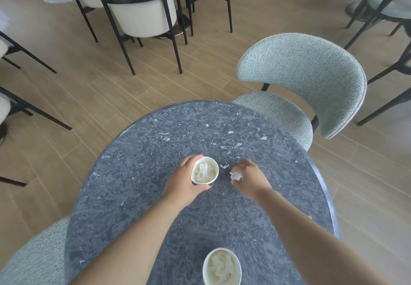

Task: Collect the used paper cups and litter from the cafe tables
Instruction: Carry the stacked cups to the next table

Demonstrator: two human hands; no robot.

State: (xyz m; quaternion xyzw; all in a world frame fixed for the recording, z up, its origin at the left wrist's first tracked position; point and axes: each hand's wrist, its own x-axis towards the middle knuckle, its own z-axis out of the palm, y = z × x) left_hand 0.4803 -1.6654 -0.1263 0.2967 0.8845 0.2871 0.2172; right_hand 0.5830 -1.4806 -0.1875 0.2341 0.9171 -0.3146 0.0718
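Speckled grey table (138, 173), mid clear-up: left hand (184, 182) grips a paper cup (205, 170) stuffed w/ tissue; right hand (246, 176) pinches a crumpled scrap (235, 176) beside it. Next, likely: drop scrap into cup, then get the torn bit (224, 165) and second cup (222, 267) nr front edge.

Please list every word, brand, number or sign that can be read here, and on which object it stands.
None can be read.
The paper cup in the left hand has a dark patch on its wall, too small to read.
The second cup shows no writing.
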